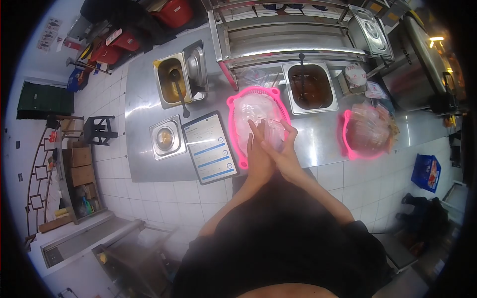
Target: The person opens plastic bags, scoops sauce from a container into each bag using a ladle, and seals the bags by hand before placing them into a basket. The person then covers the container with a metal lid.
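Observation:
Both hands are close together over a pink plastic basket (231, 116) on the steel counter. A clear plastic bag (273, 133) is between them. My right hand (285, 155) has its fingers bent around the bag's right side. My left hand (260, 158) presses against the bag from the left, fingers pointing away from me and partly overlapped by the right hand. Under them, the basket holds a pile of clear, whitish plastic bags (248, 107). Where exactly the left fingertips grip is hard to make out.
A tablet (211, 148) lies left of the basket. Steel pans hold a yellowish liquid with a ladle (175, 75) and a brown liquid (314, 89). A small steel container (167, 138) sits at left; another pink basket (346, 134) with packets stands right. A steel shelf (288, 37) rises behind.

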A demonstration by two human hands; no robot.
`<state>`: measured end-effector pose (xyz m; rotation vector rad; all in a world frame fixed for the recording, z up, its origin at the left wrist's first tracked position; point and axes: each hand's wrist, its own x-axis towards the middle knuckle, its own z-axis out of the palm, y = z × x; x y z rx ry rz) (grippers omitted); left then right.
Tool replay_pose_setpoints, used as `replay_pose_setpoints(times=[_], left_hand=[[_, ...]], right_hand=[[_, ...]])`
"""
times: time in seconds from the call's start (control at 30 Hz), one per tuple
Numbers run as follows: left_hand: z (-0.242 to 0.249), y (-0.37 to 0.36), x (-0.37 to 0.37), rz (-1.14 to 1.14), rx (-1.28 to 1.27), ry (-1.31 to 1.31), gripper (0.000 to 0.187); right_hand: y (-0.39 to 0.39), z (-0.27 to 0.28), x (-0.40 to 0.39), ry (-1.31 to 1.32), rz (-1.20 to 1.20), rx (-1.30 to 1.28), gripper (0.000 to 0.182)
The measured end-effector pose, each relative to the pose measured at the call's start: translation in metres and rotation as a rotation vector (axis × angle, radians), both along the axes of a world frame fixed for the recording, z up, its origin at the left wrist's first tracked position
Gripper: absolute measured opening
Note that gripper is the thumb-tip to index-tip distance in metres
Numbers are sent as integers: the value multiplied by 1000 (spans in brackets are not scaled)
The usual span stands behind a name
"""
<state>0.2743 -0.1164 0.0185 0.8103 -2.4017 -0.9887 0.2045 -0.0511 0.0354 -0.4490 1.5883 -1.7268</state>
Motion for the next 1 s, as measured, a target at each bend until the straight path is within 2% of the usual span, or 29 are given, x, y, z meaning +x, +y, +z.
replay_pose_setpoints(times=[0.03,0.07,0.1,0.17,0.27,0.4,0.47,0.5,0.53,0.6,0.63,0.7,0.83,0.9,0.93,1.0], left_hand=[[3,-1,0,-67,22,-91,86],[4,-1,0,-132,44,-182,94],[1,0,0,-129,50,-187,94],[-7,3,-1,-234,213,-115,108],[0,13,-3,-264,370,-80,118],[3,2,-1,-364,455,-26,119],[18,-30,-3,-600,793,70,116],[7,-41,-7,-483,550,130,96],[-3,-50,-14,-483,552,128,96],[-21,-59,-24,169,452,-23,76],[-27,-55,-27,171,453,-27,76],[-37,-44,-39,200,-5,-443,63],[-38,-46,-46,139,-100,-530,59],[-27,-63,-42,-100,414,-460,47],[-40,-64,-36,-101,416,-465,47],[-76,-64,-22,-204,683,-95,38]], right_hand=[[1,-4,-2,-3,1,3,79],[2,-7,-4,-137,-19,12,77],[5,-9,-7,-273,-39,24,76],[12,-12,-13,-296,-26,-1,73],[25,-19,-23,-346,-8,-3,69],[40,-8,-34,-453,-38,95,68],[55,-19,-41,-476,-72,78,69],[60,-23,-44,-498,-104,58,69],[63,-22,-47,-499,-106,60,69],[68,-15,-52,-445,-115,60,69],[68,-12,-56,-449,-114,62,69],[69,-7,-63,-397,-97,46,71],[79,-2,-97,-204,-110,69,72],[82,15,-118,-222,-72,59,72],[83,23,-128,-238,-31,47,72],[79,31,-144,-234,0,45,75]])
